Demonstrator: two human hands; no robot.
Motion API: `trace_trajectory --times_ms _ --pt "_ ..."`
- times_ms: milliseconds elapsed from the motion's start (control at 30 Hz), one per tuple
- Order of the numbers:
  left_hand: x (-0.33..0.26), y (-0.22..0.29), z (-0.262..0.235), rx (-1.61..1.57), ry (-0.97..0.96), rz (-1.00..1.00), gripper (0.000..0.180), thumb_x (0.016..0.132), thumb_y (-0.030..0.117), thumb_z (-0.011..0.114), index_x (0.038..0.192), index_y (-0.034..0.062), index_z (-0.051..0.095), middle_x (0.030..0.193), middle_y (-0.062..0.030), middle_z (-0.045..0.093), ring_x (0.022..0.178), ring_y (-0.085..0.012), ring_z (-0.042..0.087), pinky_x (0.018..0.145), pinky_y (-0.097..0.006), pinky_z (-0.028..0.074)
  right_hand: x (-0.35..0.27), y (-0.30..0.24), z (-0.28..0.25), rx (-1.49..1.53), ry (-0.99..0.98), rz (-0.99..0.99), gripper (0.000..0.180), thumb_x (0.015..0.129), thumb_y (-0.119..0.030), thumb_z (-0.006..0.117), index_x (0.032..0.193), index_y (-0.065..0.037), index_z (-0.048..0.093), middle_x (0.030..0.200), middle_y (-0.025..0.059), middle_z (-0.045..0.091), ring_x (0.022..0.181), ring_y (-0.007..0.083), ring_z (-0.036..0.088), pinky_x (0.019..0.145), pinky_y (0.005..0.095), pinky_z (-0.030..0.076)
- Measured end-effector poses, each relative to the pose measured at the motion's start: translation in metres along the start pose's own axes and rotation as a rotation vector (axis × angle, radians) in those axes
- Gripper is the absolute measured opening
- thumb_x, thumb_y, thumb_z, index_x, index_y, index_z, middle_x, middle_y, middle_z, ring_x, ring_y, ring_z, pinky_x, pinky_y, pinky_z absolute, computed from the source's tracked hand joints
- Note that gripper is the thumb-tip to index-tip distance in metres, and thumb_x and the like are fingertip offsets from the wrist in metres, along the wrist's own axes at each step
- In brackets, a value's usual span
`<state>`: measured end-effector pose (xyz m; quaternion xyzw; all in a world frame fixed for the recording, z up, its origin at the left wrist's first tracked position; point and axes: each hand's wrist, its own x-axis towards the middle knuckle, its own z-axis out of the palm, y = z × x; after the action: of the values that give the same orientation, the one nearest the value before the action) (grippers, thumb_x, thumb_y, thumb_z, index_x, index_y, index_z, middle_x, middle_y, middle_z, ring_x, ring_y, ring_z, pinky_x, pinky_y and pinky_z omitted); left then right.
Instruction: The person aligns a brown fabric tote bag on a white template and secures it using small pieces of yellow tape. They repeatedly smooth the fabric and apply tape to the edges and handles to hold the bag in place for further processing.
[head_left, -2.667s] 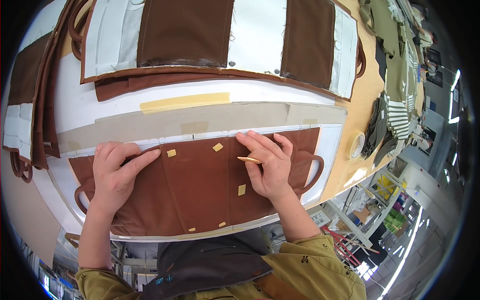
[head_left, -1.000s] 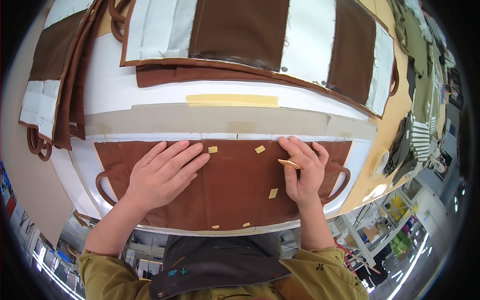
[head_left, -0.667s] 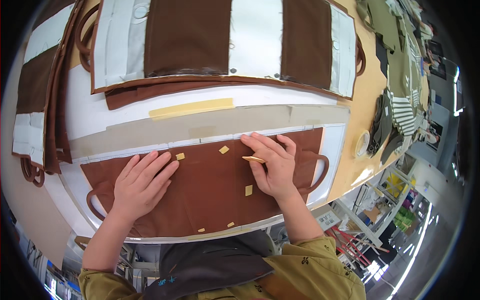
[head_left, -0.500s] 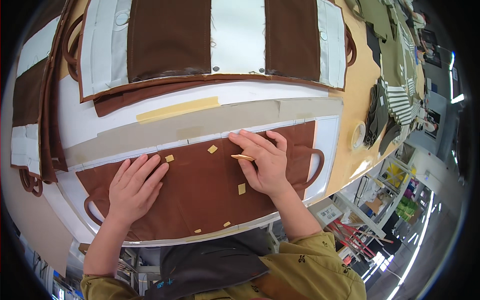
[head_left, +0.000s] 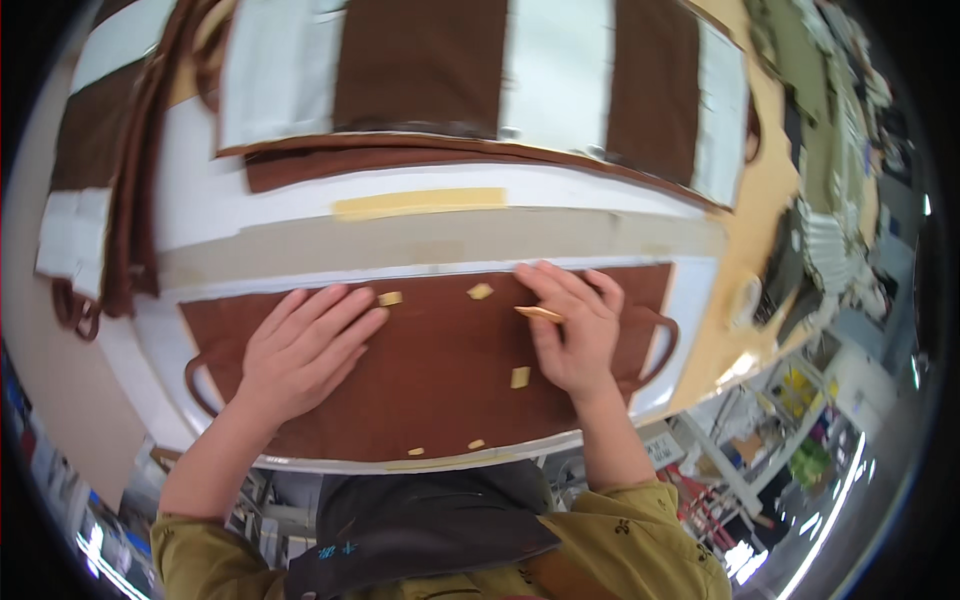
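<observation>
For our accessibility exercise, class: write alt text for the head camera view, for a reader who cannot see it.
Two bare hands press flat on a brown fabric panel on a white worktable: the left hand spread open, the right hand holding a thin tan stick. Small tan tape tabs dot the panel, and a strip of tan tape lies beyond it, below more brown-and-white pieces.

Under our hands lies a plain dark brown fabric panel (head_left: 440, 370) dotted with small tan tape squares (head_left: 520, 377). Beyond our fingertips we see a grey strip (head_left: 420, 245), a pale yellow tape band (head_left: 420, 203), then brown-and-white striped pieces (head_left: 480, 70).
</observation>
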<state>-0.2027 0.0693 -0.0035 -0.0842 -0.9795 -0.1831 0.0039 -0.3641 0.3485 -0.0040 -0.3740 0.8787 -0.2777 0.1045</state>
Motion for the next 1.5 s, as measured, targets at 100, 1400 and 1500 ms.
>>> trace_trajectory --times_ms 100,1400,1500 --pt "0.001 -0.004 0.000 -0.016 0.011 0.012 0.046 0.086 0.018 0.070 0.132 0.0206 0.066 0.137 0.0024 0.062 0.130 -0.0166 0.055 0.116 -0.037 0.036 -0.005 0.003 0.003 0.003 0.024 -0.010 0.016 0.094 -0.017 0.062 0.108 -0.010 0.066 0.120 0.0003 0.073 0.117 0.0170 0.065 0.104 0.0382 0.033" --pt "-0.007 -0.006 0.007 -0.003 0.038 0.030 0.053 0.081 0.016 0.073 0.132 0.0220 0.066 0.138 0.0000 0.059 0.130 -0.0194 0.055 0.113 -0.040 0.039 -0.029 -0.068 0.061 0.530 0.197 0.141 0.009 0.101 -0.002 0.055 0.108 0.002 0.053 0.094 0.0160 0.069 0.076 0.0134 0.063 0.070 0.0247 0.054" --pt "-0.005 -0.005 0.007 -0.006 0.034 0.032 0.053 0.080 0.016 0.073 0.132 0.0219 0.066 0.138 -0.0005 0.059 0.130 -0.0198 0.055 0.113 -0.040 0.039 -0.031 -0.068 0.066 0.657 0.271 0.308 0.007 0.094 -0.003 0.064 0.100 -0.002 0.061 0.089 0.0092 0.071 0.071 0.0179 0.065 0.064 0.0285 0.053"
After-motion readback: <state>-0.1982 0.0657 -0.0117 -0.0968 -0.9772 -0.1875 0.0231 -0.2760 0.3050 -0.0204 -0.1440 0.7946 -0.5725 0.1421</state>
